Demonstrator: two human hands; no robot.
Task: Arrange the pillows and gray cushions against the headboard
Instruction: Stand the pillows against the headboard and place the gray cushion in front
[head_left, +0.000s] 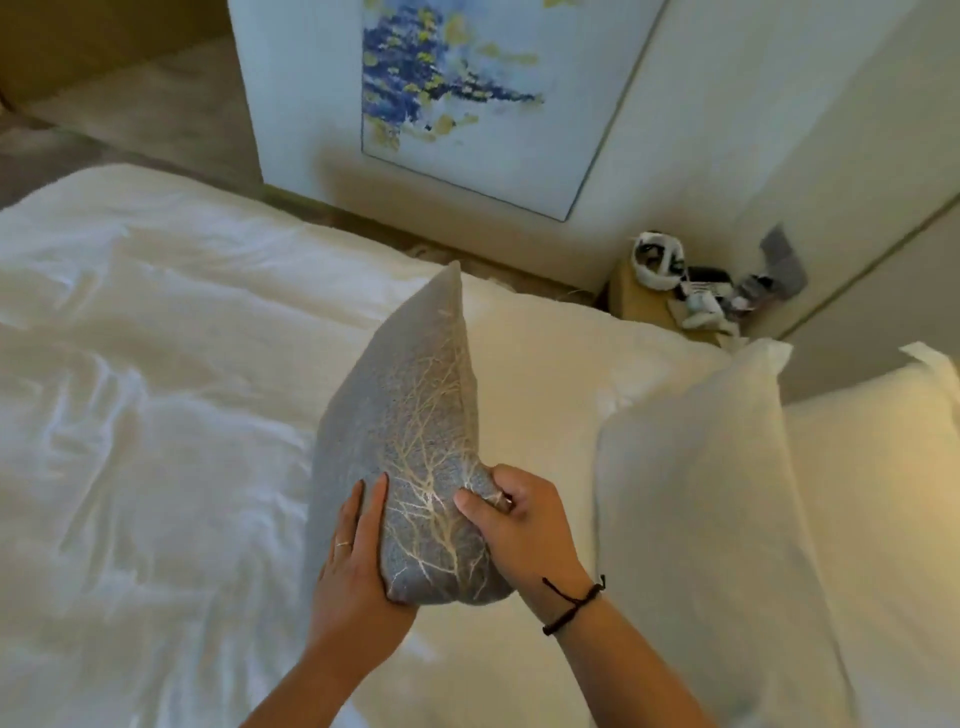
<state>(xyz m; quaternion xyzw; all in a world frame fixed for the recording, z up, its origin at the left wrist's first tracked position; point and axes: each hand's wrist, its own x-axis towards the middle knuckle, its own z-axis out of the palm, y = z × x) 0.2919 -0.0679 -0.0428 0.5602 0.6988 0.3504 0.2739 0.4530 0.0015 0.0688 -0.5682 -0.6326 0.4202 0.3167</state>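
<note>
Head view: a gray cushion (415, 447) with a pale branch pattern stands on edge at the centre of the frame, held over the white bed (156, 389). The left hand (353, 566) lies flat against the cushion's near face, fingers straight and close together, pressing rather than gripping. The right hand (519, 525) pinches the cushion's lower right corner, thumb and curled fingers clamped on the fabric.

Behind the cushion, a white pillow (571, 374) lies toward the upper centre. To the right, a second white pillow (691, 493) stands upright, and a third (872, 493) sits behind it at the right edge. The headboard itself cannot be clearly made out.

As a judgement, the white pillows look already placed, and this cushion is midway through being set in front of them. Only one gray cushion is visible, so any others are out of view and their state cannot be told.
</note>
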